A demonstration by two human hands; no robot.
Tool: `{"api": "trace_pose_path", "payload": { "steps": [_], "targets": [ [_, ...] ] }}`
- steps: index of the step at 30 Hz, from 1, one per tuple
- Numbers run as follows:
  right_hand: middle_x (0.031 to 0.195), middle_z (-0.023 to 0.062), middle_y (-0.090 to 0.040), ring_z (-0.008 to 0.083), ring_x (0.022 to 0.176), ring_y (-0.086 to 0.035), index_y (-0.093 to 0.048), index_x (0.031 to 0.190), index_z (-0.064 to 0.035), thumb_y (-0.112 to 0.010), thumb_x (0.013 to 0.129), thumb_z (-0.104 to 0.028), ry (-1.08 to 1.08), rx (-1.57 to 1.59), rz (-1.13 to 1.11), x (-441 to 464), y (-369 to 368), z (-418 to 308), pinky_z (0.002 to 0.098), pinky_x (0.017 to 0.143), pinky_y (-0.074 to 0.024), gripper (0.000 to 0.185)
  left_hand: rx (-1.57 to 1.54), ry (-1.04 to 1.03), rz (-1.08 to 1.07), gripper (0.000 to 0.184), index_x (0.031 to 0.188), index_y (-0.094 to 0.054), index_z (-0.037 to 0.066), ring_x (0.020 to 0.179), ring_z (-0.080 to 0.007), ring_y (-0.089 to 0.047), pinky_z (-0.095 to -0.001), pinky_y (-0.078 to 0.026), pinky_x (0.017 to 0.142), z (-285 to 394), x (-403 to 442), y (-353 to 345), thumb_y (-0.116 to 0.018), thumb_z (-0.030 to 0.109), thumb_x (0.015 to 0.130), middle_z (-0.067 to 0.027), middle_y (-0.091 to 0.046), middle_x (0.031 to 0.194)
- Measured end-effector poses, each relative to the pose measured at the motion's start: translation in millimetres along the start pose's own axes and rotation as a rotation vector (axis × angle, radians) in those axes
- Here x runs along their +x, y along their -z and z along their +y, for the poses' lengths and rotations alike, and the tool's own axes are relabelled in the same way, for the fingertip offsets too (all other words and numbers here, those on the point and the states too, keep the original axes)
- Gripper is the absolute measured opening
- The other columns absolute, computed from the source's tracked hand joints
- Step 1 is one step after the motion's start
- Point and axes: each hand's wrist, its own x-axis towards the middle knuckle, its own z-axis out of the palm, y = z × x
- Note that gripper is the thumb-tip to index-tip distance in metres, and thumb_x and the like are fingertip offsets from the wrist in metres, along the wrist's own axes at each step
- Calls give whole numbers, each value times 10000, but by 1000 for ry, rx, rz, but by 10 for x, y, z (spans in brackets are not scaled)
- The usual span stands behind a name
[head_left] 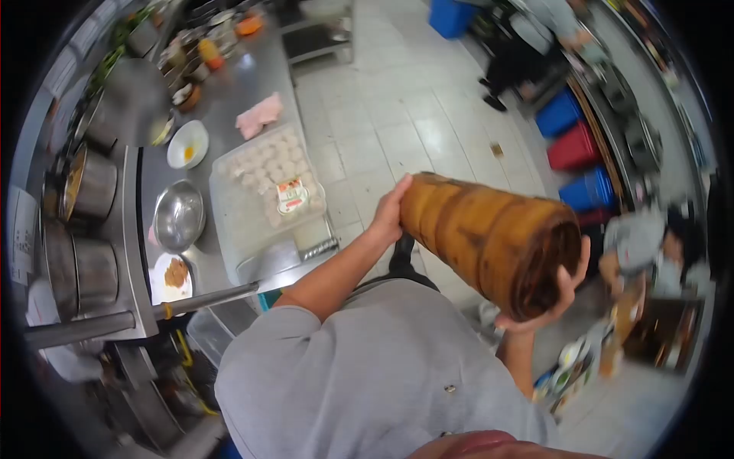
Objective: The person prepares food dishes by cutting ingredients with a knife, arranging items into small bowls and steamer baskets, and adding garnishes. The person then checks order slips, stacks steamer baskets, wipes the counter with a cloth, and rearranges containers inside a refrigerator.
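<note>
A stack of several round bamboo steamers (478, 233) is held tilted on its side in front of my grey shirt, its dark open end facing lower right. My left hand (391, 210) grips the upper-left end of the stack. At the opposite end, my right hand (562, 294) is wrapped round the rim, with fingers at the opening. To the left of the steamers, a clear plastic tray (229, 191) holds many pale round balls and a labelled packet (291, 196). A pink cloth (259, 115) lies beyond the tray.
On the steel counter are a white bowl (188, 144), a metal bowl (179, 216) and a plate of brown food (176, 277). Large pots (95, 183) stand far left. Two people (638, 237) (527, 38) are at the right, near blue and red bins (572, 144).
</note>
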Motion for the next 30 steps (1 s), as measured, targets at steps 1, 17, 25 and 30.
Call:
{"api": "trace_pose_path", "payload": {
  "steps": [1, 17, 25, 30],
  "targets": [
    [1723, 383, -236, 575, 1532, -420, -467, 1586, -184, -777, 779, -890, 8, -27, -13, 94, -69, 220, 664, 1238, -435, 1117, 10, -40, -22, 678, 1451, -647, 8, 1343, -251, -652, -400, -507, 1167, 49, 256, 25, -692, 561, 1062, -144, -704, 1438],
    [1714, 345, -226, 522, 1536, -424, -453, 1510, -101, -839, 792, -809, 280, 795, -332, 2328, -3424, 2963, 603, 1239, -471, 1081, -198, -808, 445, 599, 1431, -667, 5, 1307, -237, -680, -394, -522, 1142, 2492, 1683, 677, -680, 493, 1085, -118, -720, 1413],
    [1743, 308, -178, 499, 1561, -404, -413, 1521, -133, -866, 808, -748, 270, 1034, -386, 3047, -5623, 3251, 570, 1252, -453, 1045, -375, -983, 496, 576, 1431, -661, -30, 1277, -252, -700, -394, -544, 1118, 3928, 2406, 1279, -662, 444, 1104, -141, -727, 1391],
    [1736, 309, -237, 474, 1567, -392, -454, 1484, -117, -913, 760, -739, 234, 983, -495, 3536, -6764, 3586, 557, 1267, -394, 1060, -428, -974, 530, 573, 1433, -645, -8, 1302, -273, -681, -436, -532, 1142, 4794, 2904, 1686, -676, 453, 1094, -145, -719, 1388]
  ]
}}
